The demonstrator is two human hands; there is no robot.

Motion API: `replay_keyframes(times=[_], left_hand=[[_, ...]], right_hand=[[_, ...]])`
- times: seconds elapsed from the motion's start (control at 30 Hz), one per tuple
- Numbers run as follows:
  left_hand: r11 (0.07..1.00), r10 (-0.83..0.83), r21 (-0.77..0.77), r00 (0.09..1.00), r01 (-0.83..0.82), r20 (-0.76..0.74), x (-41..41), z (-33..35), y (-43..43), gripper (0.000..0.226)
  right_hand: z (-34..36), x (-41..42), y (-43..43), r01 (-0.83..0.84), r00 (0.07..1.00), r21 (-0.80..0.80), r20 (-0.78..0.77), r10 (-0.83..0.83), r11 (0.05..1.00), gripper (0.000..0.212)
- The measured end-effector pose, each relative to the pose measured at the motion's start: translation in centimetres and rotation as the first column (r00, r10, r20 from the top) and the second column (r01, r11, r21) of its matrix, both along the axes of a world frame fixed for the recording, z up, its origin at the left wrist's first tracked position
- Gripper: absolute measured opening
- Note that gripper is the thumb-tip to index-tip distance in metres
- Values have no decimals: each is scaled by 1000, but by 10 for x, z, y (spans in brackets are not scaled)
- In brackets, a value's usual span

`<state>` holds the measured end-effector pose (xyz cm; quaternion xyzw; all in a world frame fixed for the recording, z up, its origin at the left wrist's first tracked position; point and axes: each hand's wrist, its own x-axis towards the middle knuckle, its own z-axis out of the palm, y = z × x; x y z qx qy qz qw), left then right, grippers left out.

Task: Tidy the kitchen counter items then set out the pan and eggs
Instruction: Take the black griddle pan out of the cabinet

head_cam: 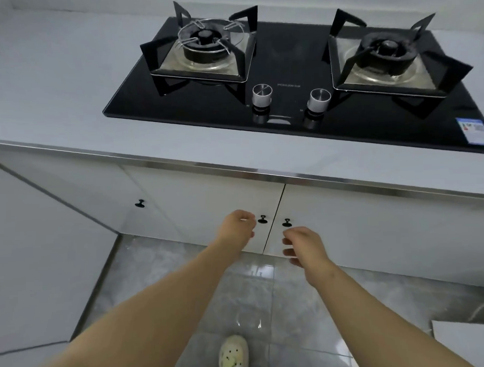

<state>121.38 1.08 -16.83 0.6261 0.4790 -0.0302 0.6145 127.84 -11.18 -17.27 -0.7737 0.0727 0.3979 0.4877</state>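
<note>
In a pale kitchen, below a worktop [67, 88] bearing a black gas hob [288, 121], the left hand [238, 224] and right hand [304, 244] are held just beside two small, hard cupboard knobs [262, 219], probably best pinched at the stem, fingers [292, 232] loosely curled and empty; pan and eggs are nowhere seen.

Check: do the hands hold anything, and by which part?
Nothing held: left hand and right hand, loosely curled, are just short of the cabinet knobs.

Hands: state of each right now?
Left hand: open, loosely curled, holding nothing.
Right hand: open, loosely curled, holding nothing.
</note>
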Motion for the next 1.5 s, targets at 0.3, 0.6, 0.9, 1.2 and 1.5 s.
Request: replay_keyframes(times=[0.3, 0.6, 0.9, 1.2, 1.5], left_hand=[[979, -184, 53, 965, 197, -186, 5, -54, 23, 27], [949, -305, 31, 935, 315, -181, 35, -91, 30, 43], [957, -279, 24, 939, 290, -200, 40, -109, 29, 39], [981, -192, 5, 974, 194, -120, 19, -90, 0, 30], [971, -198, -122, 977, 206, 73, 1, -34, -75, 24]], right_hand=[[-58, 2, 4, 23, 999, -95, -27, -26, 995, 17], [-99, 33, 31, 61, 998, -91, -17, -63, 994, 52], [-119, 57, 43, 7, 1000, -181, 4, -6, 984, 25], [-105, 26, 4, -141, 988, -160, -91, 127, 977, 31], [-99, -21, -76, -276, 959, -155, -106, 262, 949, 23]])
